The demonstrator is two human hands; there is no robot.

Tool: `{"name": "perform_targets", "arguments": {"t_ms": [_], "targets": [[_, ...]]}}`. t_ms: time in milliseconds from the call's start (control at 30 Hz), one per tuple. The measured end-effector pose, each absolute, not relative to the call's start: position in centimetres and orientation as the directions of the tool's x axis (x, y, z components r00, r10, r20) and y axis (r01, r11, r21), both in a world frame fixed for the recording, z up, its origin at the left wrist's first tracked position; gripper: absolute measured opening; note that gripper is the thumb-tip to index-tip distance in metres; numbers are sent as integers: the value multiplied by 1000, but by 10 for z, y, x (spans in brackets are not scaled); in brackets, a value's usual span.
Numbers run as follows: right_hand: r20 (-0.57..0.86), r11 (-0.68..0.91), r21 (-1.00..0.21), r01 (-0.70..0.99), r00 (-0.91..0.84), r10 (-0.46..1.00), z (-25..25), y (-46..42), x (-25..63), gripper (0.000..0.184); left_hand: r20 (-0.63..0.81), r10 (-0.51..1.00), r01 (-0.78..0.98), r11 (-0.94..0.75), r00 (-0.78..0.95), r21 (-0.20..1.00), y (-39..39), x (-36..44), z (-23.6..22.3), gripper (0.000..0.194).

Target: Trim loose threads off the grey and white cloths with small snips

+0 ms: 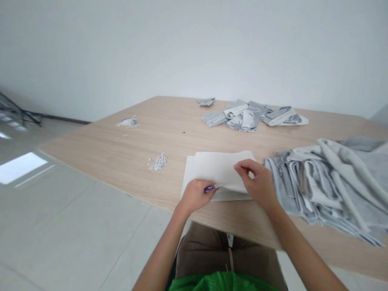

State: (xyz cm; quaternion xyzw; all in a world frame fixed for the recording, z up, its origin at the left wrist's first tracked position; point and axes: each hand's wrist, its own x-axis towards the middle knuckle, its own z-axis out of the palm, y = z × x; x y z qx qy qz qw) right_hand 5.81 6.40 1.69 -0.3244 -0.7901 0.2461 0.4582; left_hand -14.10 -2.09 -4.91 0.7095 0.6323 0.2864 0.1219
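Observation:
A pale, off-white folded cloth (222,167) lies flat near the table's front edge, between my two hands. My left hand (196,197) is closed around a small purple-handled tool (209,188). Its light, narrow tip points right along the cloth's raised front edge; most of the tool is hidden in the fingers, so its exact kind is unclear. Over the cloth's right side is my right hand (257,182), thumb and fingertips pinched together. Whatever the pinch holds, if anything, is too small to make out.
A large heap of grey and white cloths (321,182) lies close to my right hand. More folded cloths (242,115) rest toward the wall. Small piles of pale scraps (159,162) and fluff (129,122) sit on the left of the wooden table (121,151).

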Motion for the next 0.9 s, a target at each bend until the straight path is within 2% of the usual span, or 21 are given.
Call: {"name": "perform_targets", "arguments": {"t_ms": [100,167,300,400,533,767,900], "targets": [[574,707,-667,234,-443,688,39,75,9,16,273,961,846,-176,38,503,-24,-140,-51,16],[538,724,-666,180,-557,633,49,84,-32,13,277,960,850,-179,40,496,-26,-141,-53,18],[388,787,-597,153,-804,450,54,99,-123,11,252,965,844,-196,75,499,-27,-143,-54,21],[245,844,-504,182,-907,342,45,105,-184,13,234,967,836,-208,98,508,-28,-144,-54,19],[103,857,-477,197,-955,277,27,108,-246,14,220,968,843,-218,122,492,-29,-147,-56,15],[-11,856,-503,119,-991,132,4,110,-285,27,234,962,838,-242,141,489,-31,-147,-59,18],[-22,871,-488,53,-999,48,8,109,-281,33,247,959,836,-247,138,490,-32,-147,-58,17]]}}
